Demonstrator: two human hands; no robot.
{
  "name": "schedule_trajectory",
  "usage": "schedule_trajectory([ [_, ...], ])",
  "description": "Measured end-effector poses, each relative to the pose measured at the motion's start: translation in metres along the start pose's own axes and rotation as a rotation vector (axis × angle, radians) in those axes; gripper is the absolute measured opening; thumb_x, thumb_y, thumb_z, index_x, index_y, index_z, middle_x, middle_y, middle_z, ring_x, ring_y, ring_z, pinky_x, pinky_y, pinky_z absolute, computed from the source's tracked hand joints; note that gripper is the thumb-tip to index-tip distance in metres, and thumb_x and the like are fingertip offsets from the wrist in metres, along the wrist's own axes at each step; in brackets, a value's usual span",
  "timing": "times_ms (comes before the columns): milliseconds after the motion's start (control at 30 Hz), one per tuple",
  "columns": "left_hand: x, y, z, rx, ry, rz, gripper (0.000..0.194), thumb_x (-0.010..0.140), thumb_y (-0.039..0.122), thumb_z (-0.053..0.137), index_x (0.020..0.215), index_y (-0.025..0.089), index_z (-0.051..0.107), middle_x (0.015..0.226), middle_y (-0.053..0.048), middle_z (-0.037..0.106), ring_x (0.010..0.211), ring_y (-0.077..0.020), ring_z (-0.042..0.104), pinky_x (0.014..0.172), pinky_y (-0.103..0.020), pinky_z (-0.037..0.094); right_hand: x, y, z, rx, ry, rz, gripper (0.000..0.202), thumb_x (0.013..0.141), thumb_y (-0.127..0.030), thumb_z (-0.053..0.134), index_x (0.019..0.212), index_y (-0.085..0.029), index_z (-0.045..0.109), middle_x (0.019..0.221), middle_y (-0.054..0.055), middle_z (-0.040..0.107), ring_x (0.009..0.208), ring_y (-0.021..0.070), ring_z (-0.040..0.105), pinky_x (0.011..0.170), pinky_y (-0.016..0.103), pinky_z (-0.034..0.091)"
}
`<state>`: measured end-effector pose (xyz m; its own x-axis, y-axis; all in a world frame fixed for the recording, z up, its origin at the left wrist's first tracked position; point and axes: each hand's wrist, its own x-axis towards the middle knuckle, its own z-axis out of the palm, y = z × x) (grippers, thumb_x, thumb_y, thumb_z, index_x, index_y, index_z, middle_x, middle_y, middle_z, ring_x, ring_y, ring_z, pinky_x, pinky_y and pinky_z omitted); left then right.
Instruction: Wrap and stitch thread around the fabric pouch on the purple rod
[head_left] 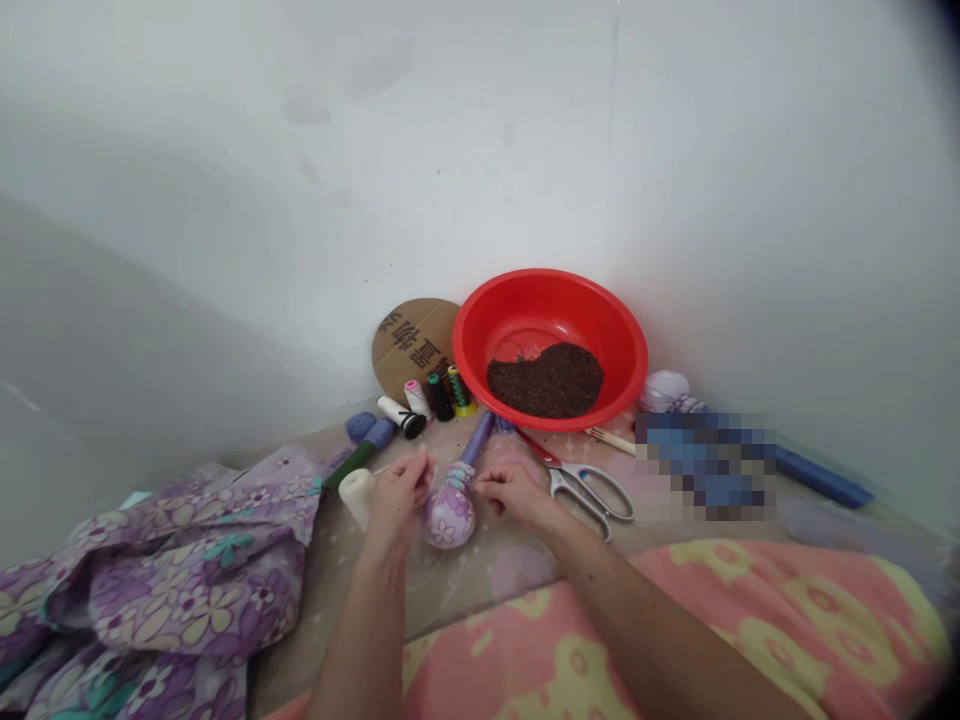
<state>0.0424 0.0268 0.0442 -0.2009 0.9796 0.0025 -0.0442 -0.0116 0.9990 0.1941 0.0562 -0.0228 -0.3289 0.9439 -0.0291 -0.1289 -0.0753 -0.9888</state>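
Observation:
A purple floral cloth ball (450,517) with a purple handle (478,437) lies on the table between my hands, pale thread wound around its neck. To its left, my left hand (403,488) is closed in a pinch; what it holds is too small to tell. My right hand (511,494) is at the ball's right side, fingers pinched together near the neck, with anything in them too fine to make out. A white thread spool (357,493) lies beside my left wrist, partly hidden. Silver scissors (585,490) rest to the right of my right hand.
Behind stands a red basin (551,285) holding dark grains, with a cardboard disc (409,350) and several thread spools beside it. Floral fabric (195,580) is heaped at left. A pink and yellow blanket (525,650) covers the near edge. Another cloth ball (664,388) sits at right.

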Motion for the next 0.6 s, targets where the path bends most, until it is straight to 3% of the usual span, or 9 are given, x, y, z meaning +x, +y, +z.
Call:
schedule_trajectory([
  [100,0.0011,0.0006,0.0029,-0.052,-0.029,-0.011,0.038,0.058,0.045,0.066,0.074,0.012,0.057,0.046,0.008,0.041,0.033,0.0003,0.022,0.035,-0.015,0.010,-0.0004,-0.0003,0.0006,0.004,-0.003,-0.007,0.011,0.059,-0.025,0.059,0.058,-0.014,0.057,0.041,-0.007,0.043,0.036,0.0055,0.036,0.037,0.019,0.030],
  [233,-0.0001,-0.0020,0.0065,-0.023,-0.083,-0.016,0.036,0.066,0.047,0.057,0.074,0.011,0.059,0.046,0.007,0.042,0.033,-0.0006,0.022,0.035,-0.016,0.011,-0.0004,-0.0014,0.0006,0.044,-0.029,0.004,0.016,0.059,-0.029,0.061,0.058,-0.014,0.055,0.042,-0.006,0.045,0.038,0.0054,0.038,0.039,0.019,0.031],
  [433,0.0018,-0.0053,0.0063,0.526,-0.224,0.144,0.029,0.067,0.032,0.054,0.084,0.012,0.067,0.058,0.000,0.059,0.050,-0.0100,0.047,0.048,-0.020,0.033,0.0013,-0.0009,-0.0018,0.071,-0.008,-0.010,0.020,0.059,-0.033,0.062,0.058,-0.015,0.054,0.042,-0.007,0.044,0.038,0.0057,0.037,0.039,0.019,0.031],
  [600,0.0072,-0.0072,0.0037,0.969,-0.236,0.197,0.031,0.069,0.026,0.049,0.092,0.020,0.068,0.072,-0.003,0.068,0.062,-0.0149,0.056,0.054,-0.022,0.035,0.0002,-0.0031,-0.0019,0.056,0.000,-0.009,0.016,0.061,-0.029,0.059,0.057,-0.015,0.053,0.039,-0.008,0.040,0.036,0.0055,0.033,0.037,0.019,0.029],
])
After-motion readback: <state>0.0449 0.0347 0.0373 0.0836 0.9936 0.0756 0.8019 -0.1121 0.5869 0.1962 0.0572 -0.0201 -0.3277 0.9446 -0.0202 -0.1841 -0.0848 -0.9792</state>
